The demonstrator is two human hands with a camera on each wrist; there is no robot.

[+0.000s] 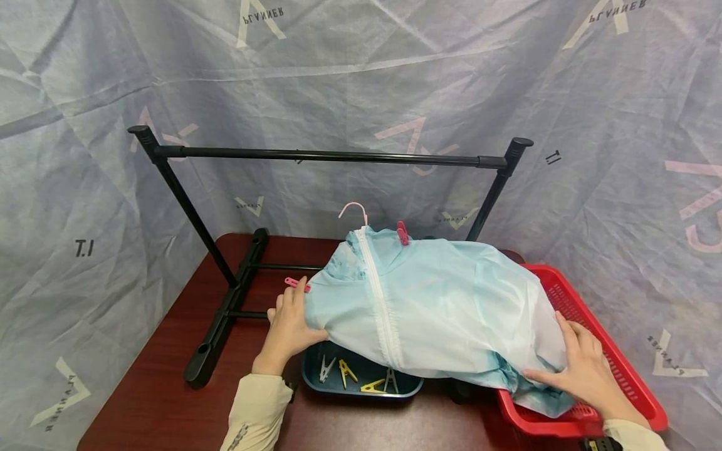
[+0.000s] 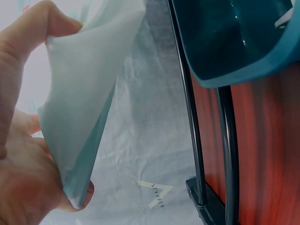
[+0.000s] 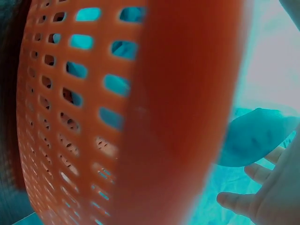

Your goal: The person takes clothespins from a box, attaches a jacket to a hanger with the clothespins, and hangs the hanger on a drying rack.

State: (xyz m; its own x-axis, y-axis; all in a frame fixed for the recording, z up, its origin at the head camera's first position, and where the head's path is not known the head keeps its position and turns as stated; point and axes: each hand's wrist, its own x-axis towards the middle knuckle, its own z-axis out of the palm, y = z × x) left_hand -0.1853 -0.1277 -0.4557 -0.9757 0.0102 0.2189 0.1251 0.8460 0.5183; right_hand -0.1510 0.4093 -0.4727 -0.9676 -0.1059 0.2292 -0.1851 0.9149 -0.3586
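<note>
Left hand (image 1: 287, 322): left of the blue tray (image 1: 361, 394), thumb in front and fingers behind, gripping the edge of the jacket (image 1: 440, 307); a weak pinch could let the thin cloth slip.
Left clip (image 1: 291, 282): beyond the tray's left end, just by the fingertips; a knock could work it loose.
Pink hook (image 1: 365, 215): beyond the tray, rising from the collar; uneven pulling could twist it.
Right hand (image 1: 589, 363): right of the tray, fingers spread against the jacket, unclenched; so light a touch could let that side sag.
Red basket (image 1: 637, 391): right of the tray, partly under the jacket; its rim could snag fabric.
Jacket: over and beyond the tray, reaching the basket; pale blue at left, white zip, whitish middle, deeper blue bunching at right.
</note>
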